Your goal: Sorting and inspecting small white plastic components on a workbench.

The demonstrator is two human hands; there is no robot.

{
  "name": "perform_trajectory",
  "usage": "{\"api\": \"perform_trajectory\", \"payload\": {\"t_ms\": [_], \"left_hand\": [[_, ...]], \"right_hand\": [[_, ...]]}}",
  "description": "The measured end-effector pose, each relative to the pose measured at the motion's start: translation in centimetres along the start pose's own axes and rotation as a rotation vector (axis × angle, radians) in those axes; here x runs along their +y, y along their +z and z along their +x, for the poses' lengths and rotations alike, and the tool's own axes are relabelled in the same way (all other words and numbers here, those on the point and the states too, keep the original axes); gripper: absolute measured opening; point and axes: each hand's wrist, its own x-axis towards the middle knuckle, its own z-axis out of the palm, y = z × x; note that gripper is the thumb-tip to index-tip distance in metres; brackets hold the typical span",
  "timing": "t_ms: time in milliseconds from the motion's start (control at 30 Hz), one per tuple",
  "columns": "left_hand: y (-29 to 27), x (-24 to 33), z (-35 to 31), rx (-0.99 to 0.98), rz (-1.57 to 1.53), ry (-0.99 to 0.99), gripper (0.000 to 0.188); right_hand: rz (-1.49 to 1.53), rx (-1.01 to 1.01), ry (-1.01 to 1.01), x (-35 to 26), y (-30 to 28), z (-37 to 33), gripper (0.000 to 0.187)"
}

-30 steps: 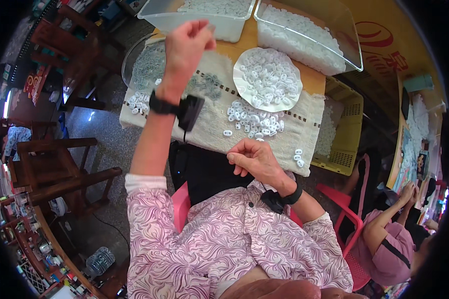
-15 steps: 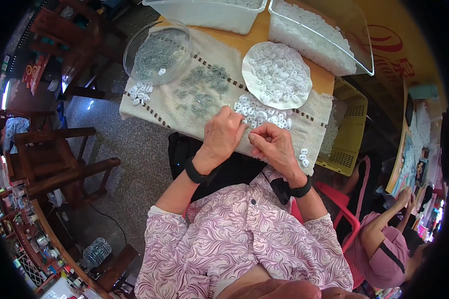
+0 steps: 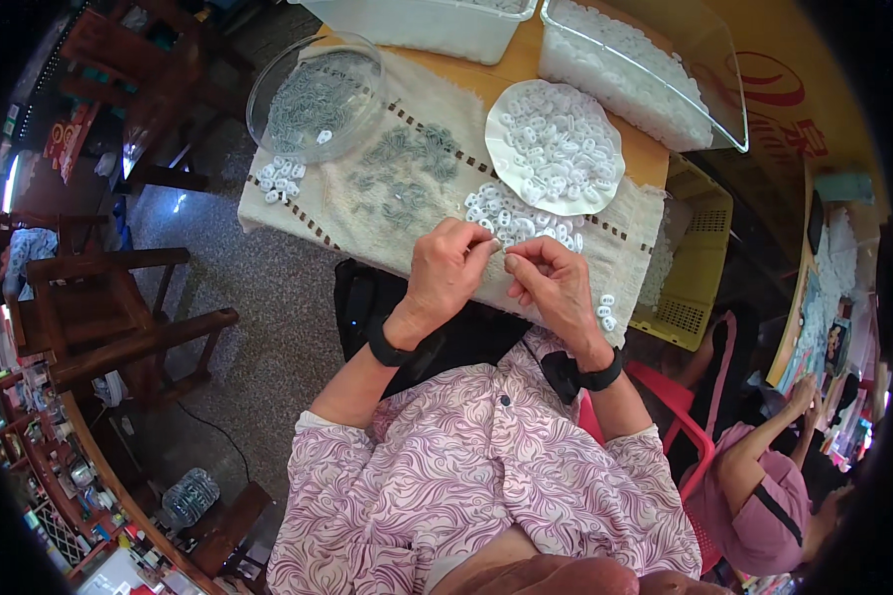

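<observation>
My left hand (image 3: pixel 448 273) and my right hand (image 3: pixel 553 286) meet fingertip to fingertip at the near edge of a cloth-covered table (image 3: pixel 367 213). Both pinch something very small between thumb and forefinger; the piece itself is too small to make out. Just beyond the fingers lies a loose heap of small white rings (image 3: pixel 518 220). Behind it a white plate (image 3: pixel 554 147) is piled with the same rings. A patch of grey-green small parts (image 3: pixel 405 181) lies on the cloth to the left.
A clear round dish (image 3: pixel 313 94) with grey-green parts stands at the far left, more white rings (image 3: pixel 280 178) beside it. Two white tubs (image 3: pixel 637 69) sit at the back. A yellow crate (image 3: pixel 687 260) is right, wooden chairs (image 3: pixel 119 307) left. Another person (image 3: pixel 764 486) sits at lower right.
My left hand came down from the clear dish at the far left to the near table edge. It now meets my right hand, which shifted slightly forward.
</observation>
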Motion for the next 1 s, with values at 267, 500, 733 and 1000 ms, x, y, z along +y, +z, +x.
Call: {"api": "perform_trajectory", "payload": {"t_ms": [267,500,733,1000], "left_hand": [[-1.5,0.8,-0.6,-0.242,-0.607,-0.458,0.017],[-1.5,0.2,-0.7,-0.301,-0.887,-0.590,0.021],[-1.6,0.0,-1.0,-0.384,-0.958,-0.603,0.024],[-1.0,0.9,-1.3,-0.237,-0.908,-0.567,0.020]], "right_hand": [[0.186,-0.061,-0.072,-0.1,0.4,-0.1,0.018],[0.193,-0.105,-0.070,-0.9,0.4,-0.3,0.018],[0.168,-0.086,-0.193,-0.2,0.6,-0.2,0.014],[-0.004,-0.016,-0.317,0.0,0.5,0.0,0.005]]}}
